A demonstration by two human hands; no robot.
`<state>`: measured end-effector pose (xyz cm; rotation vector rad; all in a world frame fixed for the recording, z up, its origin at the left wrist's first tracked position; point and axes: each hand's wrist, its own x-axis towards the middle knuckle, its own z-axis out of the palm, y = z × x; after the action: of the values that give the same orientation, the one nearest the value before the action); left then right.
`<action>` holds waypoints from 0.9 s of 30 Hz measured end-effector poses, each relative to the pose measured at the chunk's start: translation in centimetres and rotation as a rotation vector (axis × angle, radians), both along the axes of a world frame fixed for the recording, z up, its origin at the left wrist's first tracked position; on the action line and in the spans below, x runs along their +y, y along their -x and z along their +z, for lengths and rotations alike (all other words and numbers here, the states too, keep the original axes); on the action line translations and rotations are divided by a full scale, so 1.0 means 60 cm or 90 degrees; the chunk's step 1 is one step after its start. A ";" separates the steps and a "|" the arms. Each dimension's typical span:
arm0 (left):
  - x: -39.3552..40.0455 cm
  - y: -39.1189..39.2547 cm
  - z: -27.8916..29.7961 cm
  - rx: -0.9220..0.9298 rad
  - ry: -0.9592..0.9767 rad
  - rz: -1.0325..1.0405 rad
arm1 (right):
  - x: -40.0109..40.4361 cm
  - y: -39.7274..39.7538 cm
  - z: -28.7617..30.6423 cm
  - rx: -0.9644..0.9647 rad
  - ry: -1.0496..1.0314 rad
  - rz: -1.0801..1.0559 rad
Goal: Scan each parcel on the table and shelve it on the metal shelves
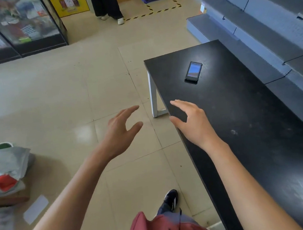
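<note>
Dark handheld scanner point(193, 72) lies flat on black table point(261, 121).

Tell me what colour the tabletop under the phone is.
Black, matte with a faint sheen: the tabletop shows best in the head view, with the phone lying on it.

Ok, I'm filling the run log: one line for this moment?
left hand: open, above floor | right hand: open, at table edge | scanner: lying on table | parcels: piled on floor

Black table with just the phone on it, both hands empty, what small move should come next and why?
Probably turn left and reach the left hand toward the grey plastic parcel bags on the floor: the black table holds only the dark handheld phone, no parcel to scan.
</note>
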<state>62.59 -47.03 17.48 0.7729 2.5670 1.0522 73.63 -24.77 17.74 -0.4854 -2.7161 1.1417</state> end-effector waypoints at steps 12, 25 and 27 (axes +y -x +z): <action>0.176 0.170 -0.014 -0.008 -0.012 -0.093 | 0.145 0.136 -0.008 -0.006 -0.008 -0.086; 0.309 0.474 -0.036 -0.072 -0.029 -0.219 | 0.234 0.307 -0.014 -0.077 -0.004 -0.258; 0.334 0.518 -0.030 -0.071 -0.033 -0.239 | 0.246 0.332 -0.012 -0.072 -0.016 -0.300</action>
<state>31.49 -27.00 15.66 1.1202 2.1929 1.0100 53.69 -10.02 17.01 -1.1412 -2.4941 0.9713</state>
